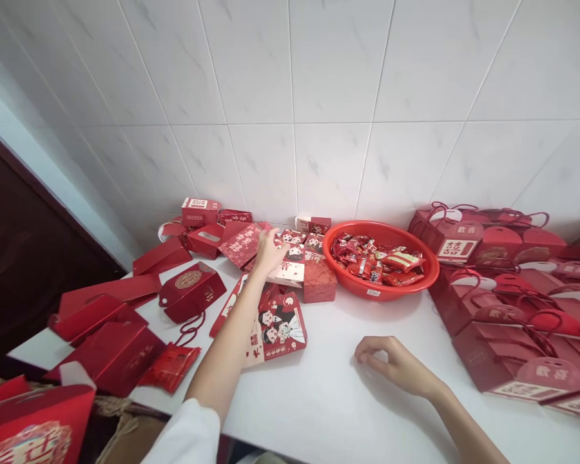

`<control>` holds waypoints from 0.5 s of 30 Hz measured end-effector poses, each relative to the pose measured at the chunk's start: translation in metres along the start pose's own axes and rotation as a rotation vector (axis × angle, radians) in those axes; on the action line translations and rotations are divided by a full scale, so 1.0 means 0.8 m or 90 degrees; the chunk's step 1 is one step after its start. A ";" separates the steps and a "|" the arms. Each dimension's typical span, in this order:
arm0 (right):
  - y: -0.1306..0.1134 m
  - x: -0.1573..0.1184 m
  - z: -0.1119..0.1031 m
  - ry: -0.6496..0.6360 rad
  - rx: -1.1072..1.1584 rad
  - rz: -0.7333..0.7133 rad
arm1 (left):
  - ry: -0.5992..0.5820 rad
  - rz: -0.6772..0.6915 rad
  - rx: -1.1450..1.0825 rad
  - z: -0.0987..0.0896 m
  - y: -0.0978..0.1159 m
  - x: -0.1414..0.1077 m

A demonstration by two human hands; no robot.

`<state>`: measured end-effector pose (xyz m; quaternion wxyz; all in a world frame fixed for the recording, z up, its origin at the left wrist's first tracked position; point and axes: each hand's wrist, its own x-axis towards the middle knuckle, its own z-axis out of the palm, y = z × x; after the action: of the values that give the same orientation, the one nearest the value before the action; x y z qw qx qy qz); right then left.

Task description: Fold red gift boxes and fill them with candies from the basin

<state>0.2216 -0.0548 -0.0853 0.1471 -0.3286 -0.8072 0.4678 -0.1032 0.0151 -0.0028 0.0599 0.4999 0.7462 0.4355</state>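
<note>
My left hand (pixel 269 251) reaches to the back middle of the white table, its fingers on a patterned red box (pixel 241 243) and the white-and-red cartoon boxes (pixel 292 256) beside it. Whether it grips one of them is hard to make out. Under my left forearm lies a flat red box with a cartoon couple (pixel 280 327). My right hand (pixel 391 362) hovers over or rests on the table at the front right, thumb and fingers curled together, with nothing visible in them. It is nearest to the red basket (pixel 381 293), which holds wrapped red sweets (pixel 374 261).
Several handled red gift boxes (pixel 502 309) stand in rows at the right. Folded and unfolded red boxes (pixel 193 291) spread across the left, with a red packet (pixel 170 367) near the front edge. A tiled wall (pixel 333 154) rises behind the table (pixel 328 393).
</note>
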 end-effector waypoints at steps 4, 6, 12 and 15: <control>0.000 0.001 0.002 0.006 0.003 -0.012 | 0.014 0.052 -0.022 -0.006 0.007 0.008; -0.002 0.000 0.003 0.003 0.014 -0.025 | 0.055 0.050 -0.009 -0.041 -0.006 -0.001; -0.019 0.000 0.031 -0.122 0.184 -0.103 | 0.209 -0.361 0.175 -0.152 -0.054 -0.060; -0.029 0.007 0.066 -0.241 0.290 -0.125 | 0.170 -0.506 0.168 -0.167 -0.070 -0.080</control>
<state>0.1794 -0.0936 -0.0930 0.1084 -0.1150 -0.7223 0.6733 -0.1807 -0.1215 0.0178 0.0613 0.1166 0.9310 0.3404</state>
